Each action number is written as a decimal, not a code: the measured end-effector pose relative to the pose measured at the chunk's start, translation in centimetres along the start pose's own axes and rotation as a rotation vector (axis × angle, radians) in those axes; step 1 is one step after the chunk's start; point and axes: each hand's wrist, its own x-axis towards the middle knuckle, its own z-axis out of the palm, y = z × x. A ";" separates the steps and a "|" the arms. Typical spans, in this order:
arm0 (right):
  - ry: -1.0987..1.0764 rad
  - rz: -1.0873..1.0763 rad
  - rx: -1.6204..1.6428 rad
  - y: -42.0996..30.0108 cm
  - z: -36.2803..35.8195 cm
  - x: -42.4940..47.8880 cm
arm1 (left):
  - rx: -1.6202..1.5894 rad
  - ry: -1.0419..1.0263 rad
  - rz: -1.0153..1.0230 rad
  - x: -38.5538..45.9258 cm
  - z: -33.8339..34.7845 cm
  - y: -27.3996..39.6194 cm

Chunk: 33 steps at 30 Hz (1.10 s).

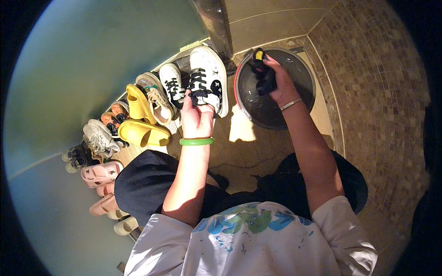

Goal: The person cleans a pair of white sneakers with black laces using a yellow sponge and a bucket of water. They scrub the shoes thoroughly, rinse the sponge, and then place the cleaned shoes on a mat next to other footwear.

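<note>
My left hand [197, 119], with a green bangle at its wrist, grips the heel end of a white sneaker [205, 62] that has black laces and black patterned patches. A second white sneaker [169, 74] with black laces stands just left of it. My right hand [285, 84], wearing a silver bracelet, is closed on a dark, bunched item [266, 82] with a small yellow part; what it is cannot be told. This hand is over a round grey basin [297, 117] with a dark interior and a red strip on its left rim.
Beside the glass panel [103, 51] runs a row of footwear: a beige sneaker [160, 103], yellow slides [140, 132], a white sneaker [98, 134], pink clogs [100, 172] and others. A pale-bristled brush [191, 45] lies behind the sneakers. A mosaic-tiled wall [376, 103] rises at the right.
</note>
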 end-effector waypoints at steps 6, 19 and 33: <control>0.230 0.077 0.093 1.1 -1.6 -0.4 | 0.025 -0.009 -0.047 -0.3 -0.1 0.0; 0.089 -0.469 -0.863 -0.8 0.8 -0.2 | -0.037 -0.045 -0.079 -0.1 -0.4 -0.1; -0.302 -0.260 0.091 -5.1 -2.4 1.2 | -0.084 -0.064 -0.130 0.3 -1.0 0.2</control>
